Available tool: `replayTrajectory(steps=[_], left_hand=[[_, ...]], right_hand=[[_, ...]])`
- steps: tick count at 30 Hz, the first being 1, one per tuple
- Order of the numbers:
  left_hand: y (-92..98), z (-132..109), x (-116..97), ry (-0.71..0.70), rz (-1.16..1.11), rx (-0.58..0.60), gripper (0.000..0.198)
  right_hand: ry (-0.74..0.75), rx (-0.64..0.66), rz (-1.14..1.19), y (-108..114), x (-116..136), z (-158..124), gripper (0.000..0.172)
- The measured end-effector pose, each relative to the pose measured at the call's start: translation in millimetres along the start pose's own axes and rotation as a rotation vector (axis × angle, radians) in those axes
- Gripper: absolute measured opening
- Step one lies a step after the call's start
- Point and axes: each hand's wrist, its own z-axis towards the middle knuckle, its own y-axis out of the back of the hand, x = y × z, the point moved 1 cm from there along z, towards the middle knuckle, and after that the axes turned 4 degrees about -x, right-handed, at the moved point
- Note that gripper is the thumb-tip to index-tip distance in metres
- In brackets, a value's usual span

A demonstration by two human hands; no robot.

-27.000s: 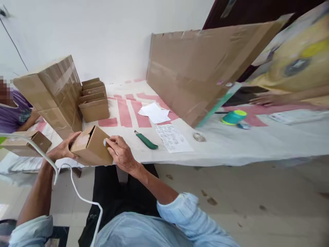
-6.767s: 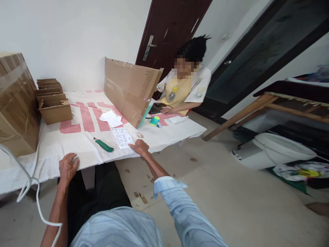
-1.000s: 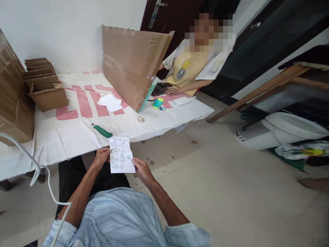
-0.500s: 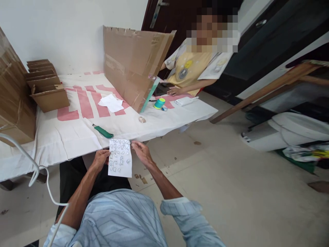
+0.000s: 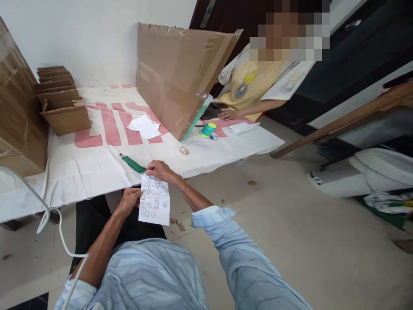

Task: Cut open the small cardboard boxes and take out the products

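I hold a white sticker sheet printed with several small labels, just below the table's front edge. My left hand grips its left edge, fingers closed on it. My right hand rests over the sheet's top edge, fingers curled and pinching at the upper labels; what they pinch is too small to see. A green-handled utility knife lies on the table right beside my right hand.
Small open cardboard boxes and a big taped carton stand at the left. A large cardboard sheet stands upright mid-table. White papers, a tape roll and a teal cup lie about. Another person sits across. A white cable hangs at left.
My right hand left the sheet's lower right corner and moved up to its top edge. The left hand kept its hold on the sheet. My view shifted slightly right.
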Motion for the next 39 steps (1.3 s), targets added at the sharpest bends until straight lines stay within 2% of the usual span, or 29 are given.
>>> replayTrajectory(steps=[13,24,28,33,39], left_hand=[[-4.7,0,-2,0.001,-0.019,-0.009,0.022],[-3.3,3,1,0.004,-0.022,-0.013,0.023],[-3.2,4,1,0.007,-0.023,-0.017,0.023],[-3.4,3,1,0.004,-0.023,-0.016,0.021],[-4.1,3,1,0.007,-0.026,-0.016,0.02]], right_hand=[[-0.043,0.036,0.088,-7,-5,2,0.014],[-0.048,0.085,0.363,2,-4,-1,0.024],[0.046,0.132,0.284,5,0,-1,0.018],[0.094,0.12,0.093,-1,2,0,0.007],[0.093,0.094,0.027,-9,0,-2,0.011]])
